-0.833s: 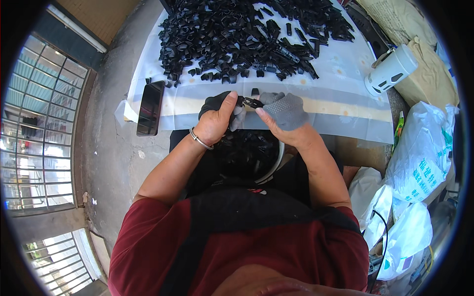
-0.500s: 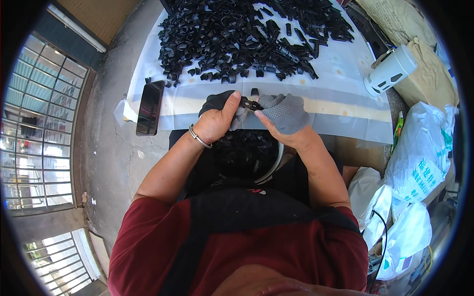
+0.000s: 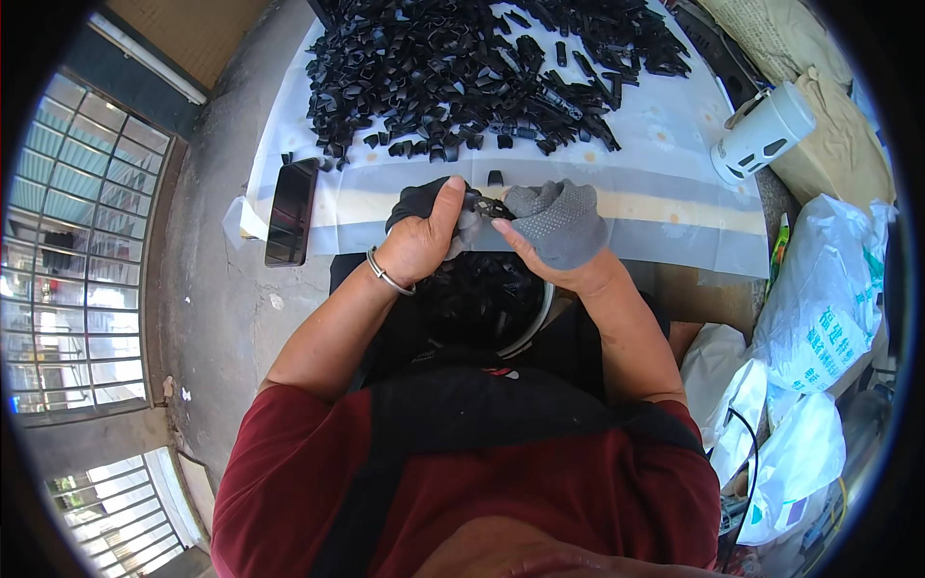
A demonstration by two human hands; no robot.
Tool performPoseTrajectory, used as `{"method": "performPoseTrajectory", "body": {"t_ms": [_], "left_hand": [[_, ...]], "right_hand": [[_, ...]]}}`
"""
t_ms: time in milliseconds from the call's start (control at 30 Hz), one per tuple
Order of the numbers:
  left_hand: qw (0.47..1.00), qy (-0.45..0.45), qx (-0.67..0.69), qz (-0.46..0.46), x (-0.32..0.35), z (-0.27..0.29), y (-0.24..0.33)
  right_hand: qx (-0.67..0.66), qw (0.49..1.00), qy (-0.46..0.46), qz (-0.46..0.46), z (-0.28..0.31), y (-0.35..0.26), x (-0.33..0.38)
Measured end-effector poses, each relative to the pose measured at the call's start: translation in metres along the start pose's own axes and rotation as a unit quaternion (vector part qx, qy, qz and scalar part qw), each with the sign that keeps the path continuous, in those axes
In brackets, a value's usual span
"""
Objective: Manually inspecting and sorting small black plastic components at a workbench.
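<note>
My left hand (image 3: 424,222), in a dark glove with the thumb bare, is closed at the near edge of the table. Facing it, my right hand (image 3: 557,226) wears a grey dotted glove, its thumb also bare, and is closed too. Between the fingertips of both hands is a small black piece (image 3: 493,206) with an open, angular shape; its exact kind cannot be made out. A single black plastic part (image 3: 495,178) lies on the cloth just beyond the hands. Below them, between my legs, a round container (image 3: 547,306) holds dark shiny pieces.
A large heap of black plastic parts (image 3: 414,82) covers the far table, on a pale cloth (image 3: 665,217). A phone (image 3: 292,212) lies at the left edge. At the right stand a white tumbler (image 3: 763,135) and plastic bags (image 3: 819,299).
Both hands stay close together over the table edge with only slight shifts. The black piece between them has turned a little.
</note>
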State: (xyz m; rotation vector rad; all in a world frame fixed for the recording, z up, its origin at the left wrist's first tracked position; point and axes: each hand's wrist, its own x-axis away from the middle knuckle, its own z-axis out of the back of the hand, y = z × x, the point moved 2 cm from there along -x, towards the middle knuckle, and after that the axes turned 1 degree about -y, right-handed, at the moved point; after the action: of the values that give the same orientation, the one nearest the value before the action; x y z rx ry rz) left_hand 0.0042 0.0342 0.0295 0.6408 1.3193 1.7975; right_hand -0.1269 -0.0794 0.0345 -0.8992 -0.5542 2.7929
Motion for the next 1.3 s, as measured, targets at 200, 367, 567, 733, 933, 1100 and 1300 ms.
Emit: {"method": "performPoseTrajectory", "body": {"t_ms": [200, 367, 567, 733, 933, 1100, 1300], "left_hand": [[0.999, -0.030, -0.038, 0.017, -0.002, -0.002, -0.003], [0.977, 0.064, -0.156, -0.129, 0.001, -0.016, -0.014], [0.973, -0.054, -0.215, -0.066, 0.001, 0.001, -0.009], [0.907, -0.097, -0.394, -0.111, -0.007, -0.005, 0.000], [0.876, 0.062, -0.423, -0.224, -0.043, -0.025, -0.022], [0.873, -0.003, -0.425, -0.237, -0.046, -0.027, -0.019], [0.867, 0.005, -0.428, -0.255, -0.045, -0.031, -0.023]], "right_hand": [[0.088, 0.995, -0.045, 0.004, 0.000, -0.008, -0.004], [0.081, 0.995, -0.023, 0.049, -0.026, -0.008, 0.001], [-0.073, 0.987, -0.141, -0.025, -0.019, 0.005, -0.007], [0.163, 0.983, -0.065, -0.062, -0.015, 0.050, -0.044], [0.258, 0.960, -0.101, -0.036, -0.039, 0.058, -0.065], [0.197, 0.980, 0.021, -0.018, -0.014, 0.078, -0.050], [0.200, 0.951, 0.038, -0.233, -0.018, 0.137, -0.047]]}}
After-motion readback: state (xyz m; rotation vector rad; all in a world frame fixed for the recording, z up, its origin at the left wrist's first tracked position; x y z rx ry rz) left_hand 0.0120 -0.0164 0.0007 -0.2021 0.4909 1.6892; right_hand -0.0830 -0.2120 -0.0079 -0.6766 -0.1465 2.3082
